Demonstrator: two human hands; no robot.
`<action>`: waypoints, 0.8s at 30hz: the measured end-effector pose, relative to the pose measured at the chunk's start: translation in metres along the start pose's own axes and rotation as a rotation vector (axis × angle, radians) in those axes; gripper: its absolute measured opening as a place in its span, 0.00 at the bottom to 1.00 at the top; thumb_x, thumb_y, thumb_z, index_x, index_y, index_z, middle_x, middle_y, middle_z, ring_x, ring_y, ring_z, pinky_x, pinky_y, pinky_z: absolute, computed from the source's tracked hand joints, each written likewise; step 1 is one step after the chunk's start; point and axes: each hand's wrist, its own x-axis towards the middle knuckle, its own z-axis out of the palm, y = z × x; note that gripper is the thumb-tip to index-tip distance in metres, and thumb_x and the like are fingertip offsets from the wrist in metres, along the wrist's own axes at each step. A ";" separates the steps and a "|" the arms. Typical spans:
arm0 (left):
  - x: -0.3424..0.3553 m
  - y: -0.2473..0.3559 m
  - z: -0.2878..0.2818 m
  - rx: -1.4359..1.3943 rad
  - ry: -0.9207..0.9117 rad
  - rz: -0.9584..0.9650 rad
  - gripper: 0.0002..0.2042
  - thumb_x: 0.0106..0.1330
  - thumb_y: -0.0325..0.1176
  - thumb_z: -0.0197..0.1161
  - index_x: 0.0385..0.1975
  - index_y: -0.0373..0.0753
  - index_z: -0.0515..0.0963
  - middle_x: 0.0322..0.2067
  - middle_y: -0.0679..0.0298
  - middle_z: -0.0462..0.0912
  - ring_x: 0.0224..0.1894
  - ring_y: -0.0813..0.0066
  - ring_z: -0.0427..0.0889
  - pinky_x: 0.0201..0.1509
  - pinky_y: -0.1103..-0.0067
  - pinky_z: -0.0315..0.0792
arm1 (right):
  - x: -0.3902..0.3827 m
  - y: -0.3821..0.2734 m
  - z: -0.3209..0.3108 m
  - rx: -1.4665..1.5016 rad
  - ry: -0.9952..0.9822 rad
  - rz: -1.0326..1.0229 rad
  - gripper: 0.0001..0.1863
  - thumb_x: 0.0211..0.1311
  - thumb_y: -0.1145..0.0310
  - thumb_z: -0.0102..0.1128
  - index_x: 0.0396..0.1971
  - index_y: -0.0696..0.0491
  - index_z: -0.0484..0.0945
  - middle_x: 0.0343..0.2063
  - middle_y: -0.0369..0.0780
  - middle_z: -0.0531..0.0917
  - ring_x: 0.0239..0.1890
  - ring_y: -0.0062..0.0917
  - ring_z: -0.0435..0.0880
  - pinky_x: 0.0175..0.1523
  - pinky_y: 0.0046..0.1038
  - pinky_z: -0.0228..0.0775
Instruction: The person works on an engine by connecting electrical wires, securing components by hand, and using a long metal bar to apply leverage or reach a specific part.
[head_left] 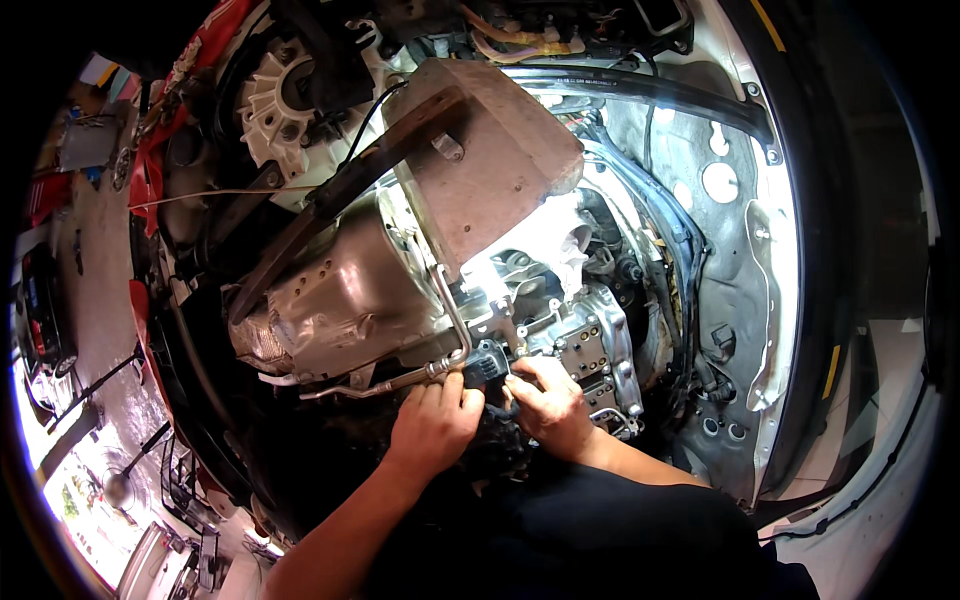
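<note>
Both hands work close together at the front of an open engine bay. Between them sits a small black ribbed part [487,362], beside the grey metal block of the engine. My left hand [435,425] is closed with curled fingers just left of this part, below a bent metal pipe [455,318]. Its fingertips are hidden, so what it grips cannot be seen. Pinched fingers of my right hand [550,405] meet the part's right edge; whatever lies between them is too small to name. Right of that hand shows an engine block face [585,350] with several bolt holes.
A brown metal plate [500,150] and a dark diagonal bar [340,195] lie over the engine. Behind the pipe is a shiny heat shield [350,280]. Blue-wrapped hoses [680,220] run down the right side. Red cloth [150,170] drapes the left edge.
</note>
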 end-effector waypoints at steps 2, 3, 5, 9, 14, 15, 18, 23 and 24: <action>0.002 0.000 0.003 0.012 0.019 0.035 0.06 0.55 0.31 0.59 0.20 0.42 0.69 0.38 0.55 0.81 0.31 0.69 0.78 0.33 0.76 0.73 | -0.003 0.004 -0.001 -0.043 -0.020 -0.033 0.12 0.49 0.77 0.64 0.36 0.59 0.79 0.39 0.47 0.80 0.40 0.40 0.80 0.44 0.35 0.75; 0.002 0.000 0.004 0.025 0.041 0.067 0.05 0.54 0.31 0.59 0.20 0.42 0.69 0.40 0.54 0.81 0.32 0.68 0.79 0.34 0.76 0.73 | -0.005 0.005 0.000 -0.044 -0.020 -0.031 0.12 0.49 0.77 0.64 0.36 0.59 0.79 0.39 0.47 0.80 0.40 0.40 0.80 0.44 0.35 0.75; 0.000 -0.001 0.005 0.013 0.053 0.076 0.05 0.55 0.30 0.60 0.20 0.41 0.71 0.43 0.51 0.81 0.35 0.65 0.80 0.39 0.74 0.75 | -0.008 0.005 -0.001 -0.016 -0.036 -0.043 0.11 0.49 0.78 0.63 0.35 0.60 0.79 0.38 0.46 0.80 0.40 0.39 0.80 0.44 0.35 0.75; 0.001 -0.001 0.006 -0.036 0.098 0.068 0.05 0.54 0.29 0.61 0.22 0.37 0.74 0.49 0.46 0.80 0.44 0.58 0.82 0.50 0.70 0.76 | -0.008 0.001 -0.004 -0.094 -0.028 -0.076 0.11 0.49 0.78 0.63 0.35 0.60 0.79 0.36 0.45 0.80 0.41 0.39 0.80 0.45 0.34 0.75; -0.006 0.017 0.008 -0.130 0.157 -0.132 0.05 0.57 0.30 0.60 0.23 0.37 0.73 0.46 0.46 0.81 0.46 0.57 0.80 0.56 0.66 0.71 | 0.000 -0.002 -0.014 -0.075 -0.084 -0.099 0.13 0.50 0.75 0.64 0.37 0.60 0.79 0.47 0.54 0.80 0.48 0.46 0.81 0.54 0.38 0.74; -0.006 0.020 0.007 -0.148 0.204 -0.198 0.05 0.58 0.30 0.60 0.24 0.36 0.75 0.46 0.47 0.81 0.48 0.55 0.79 0.58 0.65 0.70 | 0.002 0.000 -0.015 -0.072 -0.089 -0.101 0.13 0.50 0.75 0.64 0.37 0.60 0.79 0.47 0.54 0.80 0.48 0.46 0.81 0.54 0.38 0.74; -0.011 0.024 0.008 -0.110 0.177 -0.268 0.07 0.57 0.30 0.64 0.26 0.32 0.77 0.48 0.50 0.82 0.51 0.53 0.78 0.60 0.62 0.67 | 0.010 0.002 -0.020 -0.141 -0.159 -0.181 0.14 0.49 0.73 0.65 0.37 0.60 0.79 0.45 0.52 0.82 0.46 0.44 0.83 0.51 0.38 0.75; -0.018 0.031 0.010 0.022 0.115 -0.281 0.08 0.57 0.32 0.64 0.31 0.33 0.80 0.47 0.53 0.82 0.52 0.53 0.77 0.61 0.57 0.64 | -0.004 0.002 -0.020 -0.240 -0.177 -0.201 0.13 0.48 0.73 0.64 0.37 0.58 0.80 0.46 0.51 0.82 0.47 0.40 0.82 0.49 0.36 0.73; -0.018 0.032 0.011 0.019 0.116 -0.291 0.09 0.57 0.33 0.64 0.32 0.33 0.81 0.46 0.54 0.82 0.53 0.54 0.76 0.61 0.56 0.63 | -0.005 0.004 -0.019 -0.252 -0.170 -0.199 0.13 0.49 0.73 0.63 0.37 0.58 0.81 0.45 0.51 0.82 0.48 0.41 0.82 0.50 0.36 0.73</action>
